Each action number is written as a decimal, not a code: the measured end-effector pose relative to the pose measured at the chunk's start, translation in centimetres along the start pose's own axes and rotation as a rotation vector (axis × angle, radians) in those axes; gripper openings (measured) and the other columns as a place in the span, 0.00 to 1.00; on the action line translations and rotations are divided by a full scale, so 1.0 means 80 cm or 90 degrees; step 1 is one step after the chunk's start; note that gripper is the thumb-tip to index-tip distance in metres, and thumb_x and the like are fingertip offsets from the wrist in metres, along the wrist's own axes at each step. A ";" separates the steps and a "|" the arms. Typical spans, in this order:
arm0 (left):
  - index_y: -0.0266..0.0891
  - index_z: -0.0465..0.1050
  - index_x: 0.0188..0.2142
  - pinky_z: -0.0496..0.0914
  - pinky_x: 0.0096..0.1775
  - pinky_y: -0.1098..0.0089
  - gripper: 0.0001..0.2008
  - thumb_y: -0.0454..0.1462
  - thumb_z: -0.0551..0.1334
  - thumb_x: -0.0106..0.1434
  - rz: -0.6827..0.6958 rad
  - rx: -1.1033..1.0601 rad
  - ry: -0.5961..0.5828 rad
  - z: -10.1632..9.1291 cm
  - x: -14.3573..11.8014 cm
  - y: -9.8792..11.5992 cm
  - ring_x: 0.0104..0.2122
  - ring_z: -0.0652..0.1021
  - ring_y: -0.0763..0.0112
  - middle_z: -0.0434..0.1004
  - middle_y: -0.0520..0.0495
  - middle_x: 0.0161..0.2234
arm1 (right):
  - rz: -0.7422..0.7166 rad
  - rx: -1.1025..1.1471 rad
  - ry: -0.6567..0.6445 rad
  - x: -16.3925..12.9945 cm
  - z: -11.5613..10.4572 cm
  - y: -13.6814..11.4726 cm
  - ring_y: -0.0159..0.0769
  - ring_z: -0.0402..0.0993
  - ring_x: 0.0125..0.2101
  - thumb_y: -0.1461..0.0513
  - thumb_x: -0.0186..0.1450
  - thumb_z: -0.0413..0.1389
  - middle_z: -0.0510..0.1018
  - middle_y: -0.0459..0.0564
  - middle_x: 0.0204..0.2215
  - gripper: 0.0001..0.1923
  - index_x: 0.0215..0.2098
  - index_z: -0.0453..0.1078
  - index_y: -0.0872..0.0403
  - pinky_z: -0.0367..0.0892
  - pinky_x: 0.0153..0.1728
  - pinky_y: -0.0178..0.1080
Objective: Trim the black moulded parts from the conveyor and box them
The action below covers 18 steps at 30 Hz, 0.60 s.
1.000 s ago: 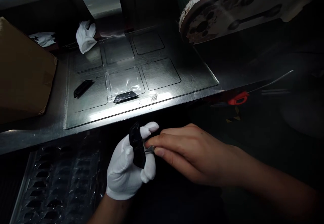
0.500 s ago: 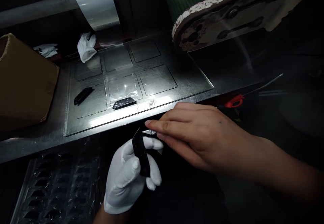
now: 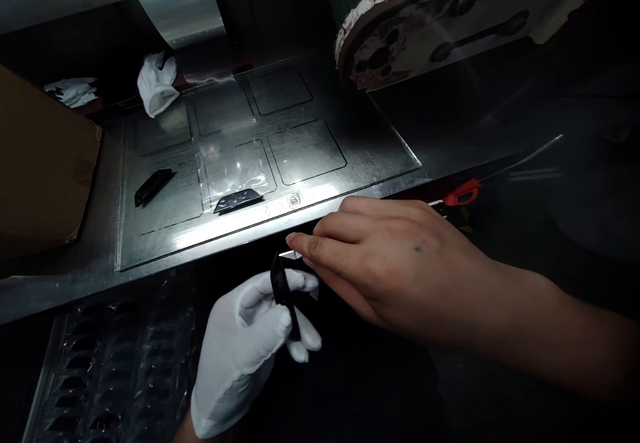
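Observation:
In front of the bench edge, my left hand (image 3: 243,346), in a white glove, grips a small black plastic piece (image 3: 281,283) between thumb and fingers. The piece is held nearly upright and turned almost edge-on. My bare right hand (image 3: 380,259) is closed in a pinch on a small knife blade (image 3: 289,254), whose pointed silver tip shows beside the upper end of the piece. Its rear part is hidden by my fingers. Whether the tip touches the piece I cannot tell. On the bench lie another black piece (image 3: 153,187) and a black piece on clear film (image 3: 239,200).
A cardboard box (image 3: 40,169) stands at the left. White gloves (image 3: 157,85) lie behind the marked metal plate (image 3: 360,139). A clear tray (image 3: 55,336) with several black pieces sits lower left. A red handle (image 3: 463,192) juts out at right, below a conveyor end (image 3: 380,63).
The black piece has turned in my left hand to a more edge-on angle. The blade in my right hand has shifted slightly up and left. The view has moved a little.

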<state>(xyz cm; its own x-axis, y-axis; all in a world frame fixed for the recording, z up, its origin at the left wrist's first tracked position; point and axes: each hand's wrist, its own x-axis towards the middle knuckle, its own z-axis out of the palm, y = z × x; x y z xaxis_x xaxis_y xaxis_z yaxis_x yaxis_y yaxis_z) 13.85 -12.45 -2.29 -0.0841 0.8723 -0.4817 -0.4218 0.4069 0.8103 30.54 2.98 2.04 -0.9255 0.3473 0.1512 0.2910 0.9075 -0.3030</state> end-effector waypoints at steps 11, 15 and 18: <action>0.44 0.81 0.52 0.66 0.19 0.83 0.16 0.47 0.63 0.71 0.086 -0.200 -0.083 -0.014 0.010 -0.020 0.19 0.76 0.82 0.84 0.38 0.49 | 0.011 0.172 0.147 -0.008 0.003 0.010 0.37 0.81 0.38 0.60 0.78 0.51 0.85 0.49 0.41 0.13 0.54 0.75 0.55 0.74 0.39 0.40; 0.46 0.81 0.53 0.71 0.21 0.83 0.14 0.44 0.65 0.71 0.151 -0.279 -0.066 -0.010 0.011 -0.017 0.31 0.85 0.71 0.83 0.41 0.54 | 0.017 0.227 0.069 -0.014 0.003 0.007 0.35 0.79 0.36 0.62 0.76 0.53 0.83 0.49 0.41 0.08 0.48 0.74 0.53 0.71 0.35 0.38; 0.47 0.82 0.51 0.79 0.34 0.78 0.12 0.41 0.67 0.69 0.176 -0.326 -0.021 -0.006 0.011 -0.017 0.43 0.86 0.66 0.86 0.49 0.51 | -0.016 0.249 0.022 -0.015 0.002 0.000 0.34 0.78 0.34 0.62 0.75 0.54 0.82 0.48 0.40 0.07 0.42 0.74 0.52 0.69 0.34 0.37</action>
<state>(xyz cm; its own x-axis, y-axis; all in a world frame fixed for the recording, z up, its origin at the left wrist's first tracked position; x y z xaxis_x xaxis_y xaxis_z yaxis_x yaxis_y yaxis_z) 13.91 -12.36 -3.95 -0.2281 0.9388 -0.2582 -0.7716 -0.0125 0.6360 31.58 2.56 1.69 -0.9208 0.3392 0.1926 0.1476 0.7600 -0.6330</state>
